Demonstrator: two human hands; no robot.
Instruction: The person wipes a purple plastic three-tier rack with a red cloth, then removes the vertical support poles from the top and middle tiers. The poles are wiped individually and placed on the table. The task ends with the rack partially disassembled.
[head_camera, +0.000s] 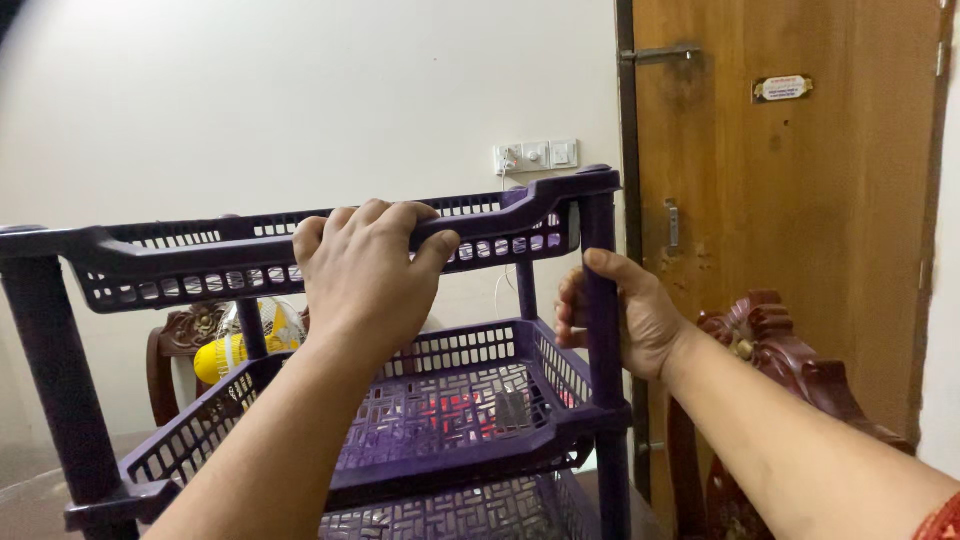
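Rack (470, 400), purple plastic, tiered, stands upright straight ahead. Left hand (365, 270) clamps top tray's front rim (200, 250); right hand (625, 315) wraps vertical corner post (603, 400), lower down.

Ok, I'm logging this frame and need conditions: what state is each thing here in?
Purple plastic rack: upright, its visible shelves bare.
Top shelf rim: gripped from above by the left hand.
Front right post: vertical, clasped by the right hand.
Wooden door: shut.
Door bolt: cannot tell if engaged.
Wall switch panel: a cord is plugged in.
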